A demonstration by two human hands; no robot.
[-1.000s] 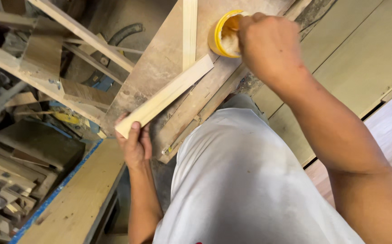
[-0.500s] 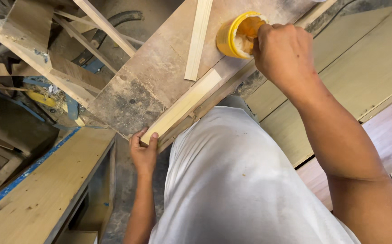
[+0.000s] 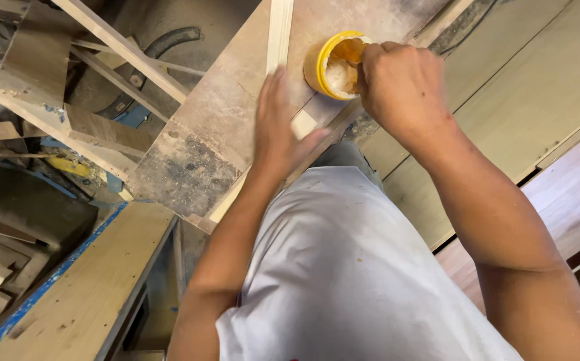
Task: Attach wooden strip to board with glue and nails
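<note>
— Tub (image 3: 338, 65), yellow and round, open-topped with pale paste inside: where does it sit from the fingers?

— Right at them. The right hand (image 3: 403, 90) has its fingertips bunched narrow and dipped over the tub's rim; whether they pinch anything, I cannot tell.

— And the left hand (image 3: 278, 127)?

— Flat, fingers spread, pressing a pale wood strip (image 3: 303, 124) whose long axis runs diagonally toward the tub. A second strip (image 3: 280, 33) lies just beside, on the worn workbench (image 3: 196, 154).

— Any labels?

— None visible.
</note>
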